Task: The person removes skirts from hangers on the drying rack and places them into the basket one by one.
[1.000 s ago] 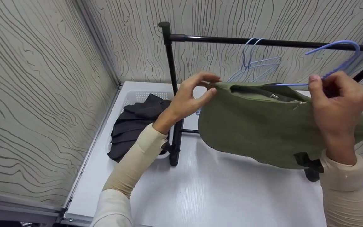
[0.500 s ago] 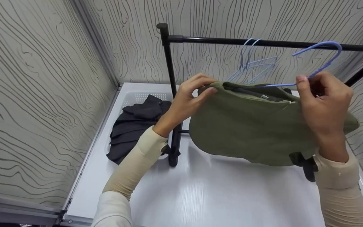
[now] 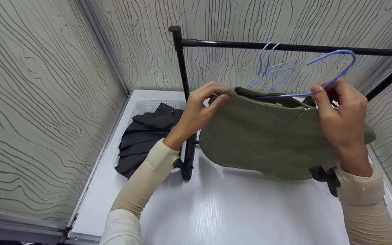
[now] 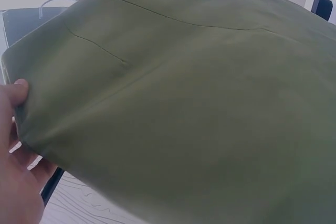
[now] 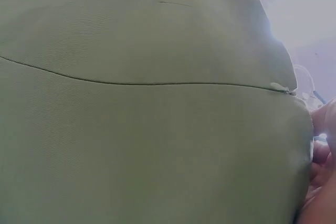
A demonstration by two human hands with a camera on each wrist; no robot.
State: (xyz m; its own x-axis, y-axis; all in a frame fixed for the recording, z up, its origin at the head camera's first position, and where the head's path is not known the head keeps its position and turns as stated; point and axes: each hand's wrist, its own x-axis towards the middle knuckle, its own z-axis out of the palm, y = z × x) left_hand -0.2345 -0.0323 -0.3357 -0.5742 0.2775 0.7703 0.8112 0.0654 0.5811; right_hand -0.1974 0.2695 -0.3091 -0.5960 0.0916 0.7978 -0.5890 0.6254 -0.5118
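An olive green skirt (image 3: 267,136) hangs between my hands, its waist opening facing up. My left hand (image 3: 201,110) pinches the left end of the waistband between thumb and fingers. A blue hanger (image 3: 347,63) is gripped by my right hand (image 3: 344,114) just below its hook. The hanger's lower part runs into the waist opening, and its far end is hidden in the cloth. In the left wrist view the skirt (image 4: 184,93) shows a dart and a long seam. The right wrist view has the skirt (image 5: 157,140) filling most of it, with the seam ending at the waist.
Behind the skirt stands a black clothes rack (image 3: 230,44) with light blue hangers (image 3: 267,68) on its rail. At the left, a white perforated basket (image 3: 141,105) holds dark pleated clothing (image 3: 145,136). All stand on a white table (image 3: 216,211) between patterned walls.
My right hand has moved left with the blue hanger, whose bar now reaches further into the waist opening. The skirt has shifted left. My left hand keeps its hold on the waistband.
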